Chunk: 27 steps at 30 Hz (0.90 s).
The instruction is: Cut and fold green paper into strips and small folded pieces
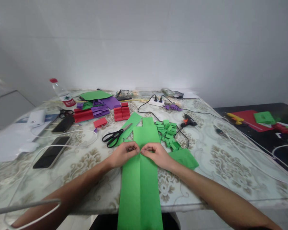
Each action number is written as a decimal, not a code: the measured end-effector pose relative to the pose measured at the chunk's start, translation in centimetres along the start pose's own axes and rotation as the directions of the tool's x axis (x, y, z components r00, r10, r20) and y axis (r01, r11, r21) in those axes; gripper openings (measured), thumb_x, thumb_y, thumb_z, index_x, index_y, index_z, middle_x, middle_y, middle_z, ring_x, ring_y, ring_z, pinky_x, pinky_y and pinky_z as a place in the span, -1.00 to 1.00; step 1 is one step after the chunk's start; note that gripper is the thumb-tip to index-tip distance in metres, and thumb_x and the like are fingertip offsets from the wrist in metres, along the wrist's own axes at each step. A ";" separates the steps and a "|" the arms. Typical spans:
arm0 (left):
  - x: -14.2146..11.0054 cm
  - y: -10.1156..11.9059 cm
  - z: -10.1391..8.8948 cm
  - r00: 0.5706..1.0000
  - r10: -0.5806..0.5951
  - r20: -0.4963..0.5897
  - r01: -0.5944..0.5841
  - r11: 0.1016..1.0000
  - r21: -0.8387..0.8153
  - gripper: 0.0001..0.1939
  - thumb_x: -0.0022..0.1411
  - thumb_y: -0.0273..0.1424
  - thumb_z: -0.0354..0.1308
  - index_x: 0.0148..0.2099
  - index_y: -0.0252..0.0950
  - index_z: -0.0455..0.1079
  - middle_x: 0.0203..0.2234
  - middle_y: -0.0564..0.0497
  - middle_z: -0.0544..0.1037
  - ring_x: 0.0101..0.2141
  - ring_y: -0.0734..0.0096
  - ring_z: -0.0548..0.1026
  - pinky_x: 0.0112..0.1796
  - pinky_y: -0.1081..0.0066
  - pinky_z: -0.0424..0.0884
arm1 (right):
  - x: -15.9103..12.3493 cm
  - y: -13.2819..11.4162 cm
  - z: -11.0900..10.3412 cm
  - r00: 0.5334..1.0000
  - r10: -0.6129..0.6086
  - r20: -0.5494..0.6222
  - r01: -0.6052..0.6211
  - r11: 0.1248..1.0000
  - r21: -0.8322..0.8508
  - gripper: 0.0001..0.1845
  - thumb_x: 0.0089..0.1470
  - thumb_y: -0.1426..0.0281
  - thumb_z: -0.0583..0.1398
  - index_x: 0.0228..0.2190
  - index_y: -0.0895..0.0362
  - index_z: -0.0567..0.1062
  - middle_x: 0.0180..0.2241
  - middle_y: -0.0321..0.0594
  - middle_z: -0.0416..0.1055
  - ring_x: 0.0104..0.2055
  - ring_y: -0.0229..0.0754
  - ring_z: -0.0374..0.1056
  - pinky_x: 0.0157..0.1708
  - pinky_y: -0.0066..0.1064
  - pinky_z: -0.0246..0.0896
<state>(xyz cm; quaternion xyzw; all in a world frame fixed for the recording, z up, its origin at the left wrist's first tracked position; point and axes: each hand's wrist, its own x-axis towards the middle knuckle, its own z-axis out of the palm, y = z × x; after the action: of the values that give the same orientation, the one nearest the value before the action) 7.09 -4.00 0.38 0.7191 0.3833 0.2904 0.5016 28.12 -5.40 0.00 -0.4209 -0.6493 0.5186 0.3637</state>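
Observation:
A long sheet of green paper (140, 188) with a crease down its middle lies in front of me and hangs over the table's near edge. My left hand (126, 154) and my right hand (157, 155) meet at the crease, each pinching the paper between thumb and fingers. Just beyond the left hand rest black-handled scissors (115, 136), their blades over a green strip (134, 119). Small folded green pieces (169, 132) are heaped past the right hand. Another green sheet (184, 158) lies partly under my right forearm.
Two phones (53, 152) and a white cable lie at left, near a bottle (63, 94). Red folded pieces (122, 112) and purple ones (100, 111) sit farther back. A black glue gun (188, 121) and a white power strip (156, 102) are beyond the green heap.

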 end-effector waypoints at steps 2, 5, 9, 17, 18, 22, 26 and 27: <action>0.0 0.0 0.0 1.000 0.002 -0.007 -0.002 1.000 0.002 -0.74 0.28 -0.21 0.18 -0.32 -0.30 0.43 -0.48 0.07 0.46 -0.42 0.41 0.37 -0.36 0.44 0.27 | 0.0 -0.1 0.0 1.000 0.001 -0.006 -0.001 1.000 0.000 -0.78 0.09 0.24 0.29 -0.40 0.14 0.62 -0.40 -0.20 0.61 -0.34 -0.14 0.48 -0.25 -0.34 0.34; 0.1 0.0 0.0 1.000 0.000 -0.015 0.001 1.000 0.013 -0.71 0.30 -0.17 0.16 -0.32 -0.31 0.43 -0.49 0.07 0.46 -0.43 0.41 0.38 -0.36 0.44 0.28 | 0.0 -0.2 -0.1 1.000 -0.002 -0.019 0.002 1.000 -0.008 -0.76 0.10 0.22 0.30 -0.39 0.15 0.62 -0.38 -0.18 0.62 -0.33 -0.12 0.50 -0.22 -0.31 0.37; 0.1 0.1 -0.3 1.000 -0.010 -0.023 0.011 0.999 0.046 -0.67 0.32 -0.14 0.15 -0.30 -0.32 0.46 -0.51 0.07 0.46 -0.46 0.43 0.37 -0.38 0.45 0.28 | 0.1 -0.1 -0.3 0.999 -0.008 -0.043 0.007 0.999 -0.033 -0.72 0.09 0.17 0.32 -0.37 0.14 0.64 -0.33 -0.15 0.65 -0.25 -0.07 0.54 -0.14 -0.27 0.39; 0.1 0.0 -0.7 0.999 0.034 -0.037 -0.029 0.989 0.147 -0.64 0.36 -0.12 0.13 -0.32 -0.31 0.47 -0.47 0.04 0.50 -0.39 0.36 0.42 -0.30 0.40 0.31 | 0.3 0.1 -0.5 0.998 -0.001 -0.056 -0.002 0.999 -0.053 -0.66 0.09 0.09 0.32 -0.36 0.12 0.67 -0.28 -0.13 0.68 -0.21 -0.01 0.57 -0.11 -0.21 0.43; 0.1 0.0 -0.7 0.998 0.040 -0.041 -0.034 0.987 0.156 -0.64 0.36 -0.12 0.12 -0.31 -0.31 0.47 -0.47 0.04 0.51 -0.38 0.36 0.42 -0.29 0.40 0.32 | 0.3 0.1 -0.5 0.998 0.002 -0.057 -0.005 0.999 -0.053 -0.65 0.09 0.08 0.33 -0.36 0.12 0.67 -0.29 -0.12 0.68 -0.21 -0.01 0.57 -0.11 -0.20 0.43; 0.0 0.0 -0.6 0.997 0.056 -0.058 -0.045 0.983 0.177 -0.64 0.37 -0.12 0.11 -0.30 -0.30 0.47 -0.45 0.03 0.52 -0.36 0.34 0.44 -0.28 0.39 0.33 | 0.3 0.2 -0.6 0.998 0.014 -0.066 -0.017 0.999 -0.052 -0.63 0.07 0.06 0.33 -0.35 0.13 0.67 -0.29 -0.11 0.68 -0.20 0.00 0.58 -0.12 -0.20 0.43; 0.0 0.1 -0.5 0.996 0.062 -0.069 -0.049 0.982 0.180 -0.64 0.38 -0.13 0.10 -0.30 -0.31 0.46 -0.45 0.02 0.52 -0.36 0.33 0.45 -0.28 0.39 0.34 | 0.4 0.3 -0.6 0.997 0.023 -0.071 -0.026 0.999 -0.044 -0.63 0.07 0.06 0.33 -0.35 0.14 0.67 -0.29 -0.11 0.68 -0.21 0.00 0.58 -0.13 -0.21 0.43; 0.0 0.1 -0.5 0.995 0.064 -0.072 -0.050 0.983 0.179 -0.64 0.38 -0.13 0.10 -0.30 -0.31 0.46 -0.45 0.02 0.52 -0.36 0.34 0.45 -0.28 0.39 0.34 | 0.4 0.3 -0.6 0.997 0.024 -0.072 -0.027 0.999 -0.042 -0.62 0.06 0.06 0.33 -0.35 0.14 0.67 -0.29 -0.11 0.68 -0.20 0.00 0.58 -0.13 -0.21 0.43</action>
<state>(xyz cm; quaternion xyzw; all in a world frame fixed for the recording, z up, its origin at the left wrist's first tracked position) 6.70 -3.77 0.63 0.7595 0.4062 0.2972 0.4121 28.59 -4.80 -0.11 -0.4554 -0.6415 0.4935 0.3709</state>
